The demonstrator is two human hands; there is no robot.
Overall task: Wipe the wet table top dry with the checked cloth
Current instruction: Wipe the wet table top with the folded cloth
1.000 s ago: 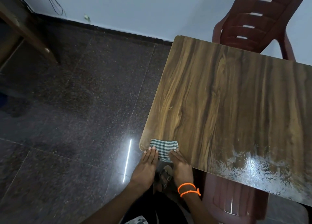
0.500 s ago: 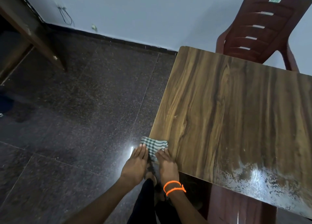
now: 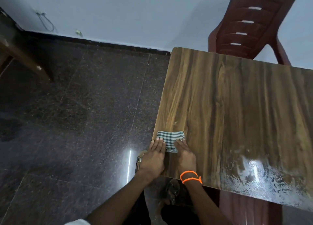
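While left hand [image 3: 155, 157] and right hand [image 3: 185, 155] press flat on checked cloth [image 3: 169, 138] | cloth's near edge hidden | table top [image 3: 237, 114] cut off right

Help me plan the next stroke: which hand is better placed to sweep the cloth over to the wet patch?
Probably the right hand. It presses the checked cloth on the side nearer the wet patch; the left hand sits at the table top edge, farther away.

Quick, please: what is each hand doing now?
Left hand: open, straight fingers pressing the checked cloth.
Right hand: open, also pressing it.
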